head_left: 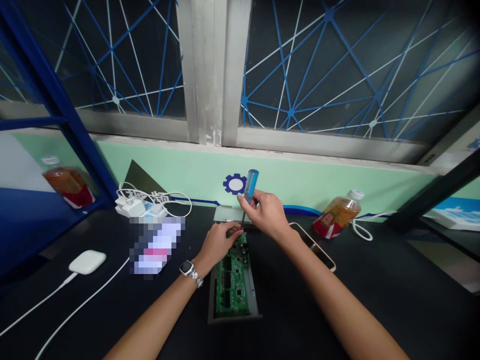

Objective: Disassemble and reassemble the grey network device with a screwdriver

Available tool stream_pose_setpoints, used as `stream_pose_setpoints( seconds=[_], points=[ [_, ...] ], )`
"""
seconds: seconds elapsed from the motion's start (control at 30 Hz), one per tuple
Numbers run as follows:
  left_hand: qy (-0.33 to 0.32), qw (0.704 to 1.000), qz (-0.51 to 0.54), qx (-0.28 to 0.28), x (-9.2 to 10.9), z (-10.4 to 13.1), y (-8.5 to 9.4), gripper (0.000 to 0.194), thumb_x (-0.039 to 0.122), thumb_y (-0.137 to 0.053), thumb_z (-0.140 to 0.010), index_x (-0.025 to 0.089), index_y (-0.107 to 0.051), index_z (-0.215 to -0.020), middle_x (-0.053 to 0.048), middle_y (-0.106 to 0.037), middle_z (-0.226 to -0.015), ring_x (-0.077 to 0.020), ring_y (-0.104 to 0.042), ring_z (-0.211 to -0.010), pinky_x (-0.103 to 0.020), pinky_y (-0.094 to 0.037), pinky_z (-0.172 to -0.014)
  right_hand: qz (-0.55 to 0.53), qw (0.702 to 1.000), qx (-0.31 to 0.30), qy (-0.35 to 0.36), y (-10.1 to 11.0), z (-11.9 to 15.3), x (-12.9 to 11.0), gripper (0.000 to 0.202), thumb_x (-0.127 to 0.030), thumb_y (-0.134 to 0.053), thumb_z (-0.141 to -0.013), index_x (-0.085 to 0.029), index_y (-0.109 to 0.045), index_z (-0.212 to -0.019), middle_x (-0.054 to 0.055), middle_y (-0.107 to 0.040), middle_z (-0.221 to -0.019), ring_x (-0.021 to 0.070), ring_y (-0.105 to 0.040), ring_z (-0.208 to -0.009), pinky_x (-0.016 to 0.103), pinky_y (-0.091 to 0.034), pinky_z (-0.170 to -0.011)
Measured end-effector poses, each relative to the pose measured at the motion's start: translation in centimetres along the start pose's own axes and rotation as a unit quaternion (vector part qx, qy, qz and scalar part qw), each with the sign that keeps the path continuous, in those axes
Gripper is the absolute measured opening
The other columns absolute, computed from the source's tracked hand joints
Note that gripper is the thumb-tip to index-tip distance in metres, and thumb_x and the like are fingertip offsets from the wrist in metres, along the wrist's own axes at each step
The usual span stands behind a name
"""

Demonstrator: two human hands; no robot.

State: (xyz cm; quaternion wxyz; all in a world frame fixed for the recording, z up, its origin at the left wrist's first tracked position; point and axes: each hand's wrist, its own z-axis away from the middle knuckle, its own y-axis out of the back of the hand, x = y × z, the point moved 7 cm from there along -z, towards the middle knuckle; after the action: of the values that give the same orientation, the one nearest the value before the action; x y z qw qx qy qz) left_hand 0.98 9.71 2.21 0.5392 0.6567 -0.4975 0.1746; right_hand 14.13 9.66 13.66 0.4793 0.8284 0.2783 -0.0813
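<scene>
R hand (268, 212) grips driver (252, 184) by handle, tip down at far end of PCB (240, 277). PCB sits in tray (254, 297), tray's far end nr back edge of worktop (292, 320). L hand (221, 240) fingertips bunched rt by tip; can't tell if holding anything. Shaft looks tilted: prob best sq it up, seat tip, press light, mind L fingers if it slips.

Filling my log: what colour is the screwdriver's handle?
Blue; the handle shows in head view.
</scene>
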Motion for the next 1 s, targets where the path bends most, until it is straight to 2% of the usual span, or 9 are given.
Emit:
stream_pose_setpoints(
  seconds=[0.17, 0.4, 0.57, 0.63, 0.73, 0.8, 0.9, 1.0],
  points=[
    [0.002, 1.0, 0.001, -0.005, 0.1, 0.1, 0.1, 0.015, 0.032, -0.059, -0.09, 0.023, -0.071, -0.092, -0.002, -0.076, -0.091, -0.0198, -0.07, -0.084, -0.027, -0.051, -0.077, -0.054, 0.997, -0.053, 0.017, -0.4, -0.2, 0.1, 0.04, -0.054, -0.048, -0.092, -0.02, -0.057, -0.073, -0.002, -0.057, -0.062, 0.012, -0.047, -0.052, 0.025, -0.029, -0.053],
    [-0.048, 0.997, 0.051, -0.028, 1.5, -0.3, 0.3, 0.026, 0.026, -0.05, -0.095, 0.025, -0.069, -0.113, -0.003, -0.073, -0.113, -0.0212, -0.067, -0.107, -0.03, -0.049, -0.094, -0.178, 0.976, -0.121, 0.008, -0.8, -0.3, 1.1, 0.043, -0.058, -0.051, -0.089, -0.018, -0.062, -0.08, 0.001, -0.061, -0.068, 0.0146, -0.055, -0.063, 0.025, -0.04, -0.058],
    [-0.047, 0.993, 0.1, -0.037, 1.6, -0.5, 0.1, 0.026, 0.026, -0.048, -0.097, 0.021, -0.071, -0.107, -0.004, -0.076, -0.105, -0.0201, -0.07, -0.1, -0.028, -0.052, -0.087, -0.24, 0.954, -0.178, 0.025, -0.9, -0.1, 0.5, 0.039, -0.052, -0.046, -0.094, -0.017, -0.061, -0.084, 0.002, -0.065, -0.075, 0.0152, -0.06, -0.068, 0.025, -0.044, -0.062],
    [-0.047, 0.993, 0.101, -0.029, 1.5, -0.5, 0.1, 0.024, 0.026, -0.05, -0.096, 0.019, -0.072, -0.104, -0.004, -0.076, -0.102, -0.0205, -0.071, -0.097, -0.028, -0.053, -0.084, -0.21, 0.965, -0.157, 0.019, -0.6, -0.1, 0.6, 0.04, -0.054, -0.048, -0.092, -0.018, -0.06, -0.083, 0.002, -0.064, -0.072, 0.0154, -0.059, -0.066, 0.025, -0.042, -0.06],
    [-0.045, 0.995, 0.091, -0.018, 1.5, -0.4, 0.2, 0.024, 0.027, -0.051, -0.096, 0.02, -0.072, -0.105, -0.004, -0.077, -0.1, -0.0212, -0.071, -0.095, -0.028, -0.053, -0.083, -0.104, 0.994, -0.043, -0.009, 0.6, -0.2, 1.0, 0.043, -0.062, -0.059, -0.083, -0.02, -0.052, -0.073, -0.001, -0.055, -0.06, 0.0144, -0.051, -0.055, 0.026, -0.036, -0.054],
    [-0.044, 0.995, 0.084, -0.014, 1.5, -0.3, 0.3, 0.025, 0.028, -0.051, -0.096, 0.02, -0.073, -0.105, -0.004, -0.077, -0.1, -0.0216, -0.071, -0.095, -0.028, -0.052, -0.083, -0.033, 0.999, 0.017, -0.019, 1.0, 0.0, 0.9, 0.048, -0.065, -0.061, -0.079, -0.022, -0.044, -0.064, -0.003, -0.047, -0.052, 0.0134, -0.043, -0.049, 0.026, -0.031, -0.052],
    [-0.043, 0.996, 0.076, -0.009, 1.6, -0.3, 0.3, 0.025, 0.029, -0.053, -0.095, 0.02, -0.073, -0.105, -0.004, -0.077, -0.099, -0.022, -0.071, -0.093, -0.029, -0.052, -0.082, 0.026, 0.999, 0.039, -0.016, 0.8, 0.1, 0.4, 0.051, -0.062, -0.057, -0.083, -0.022, -0.037, -0.059, -0.004, -0.041, -0.047, 0.0126, -0.037, -0.045, 0.026, -0.025, -0.05],
    [-0.044, 0.996, 0.076, -0.002, 1.5, -0.4, 0.3, 0.024, 0.031, -0.054, -0.095, 0.02, -0.074, -0.104, -0.005, -0.077, -0.099, -0.022, -0.071, -0.092, -0.029, -0.052, -0.082, 0.026, 0.999, 0.027, -0.003, 0.6, 0.1, 0.1, 0.043, -0.053, -0.055, -0.088, -0.021, -0.043, -0.062, -0.002, -0.048, -0.052, 0.0126, -0.041, -0.047, 0.026, -0.025, -0.05]
  ],
)
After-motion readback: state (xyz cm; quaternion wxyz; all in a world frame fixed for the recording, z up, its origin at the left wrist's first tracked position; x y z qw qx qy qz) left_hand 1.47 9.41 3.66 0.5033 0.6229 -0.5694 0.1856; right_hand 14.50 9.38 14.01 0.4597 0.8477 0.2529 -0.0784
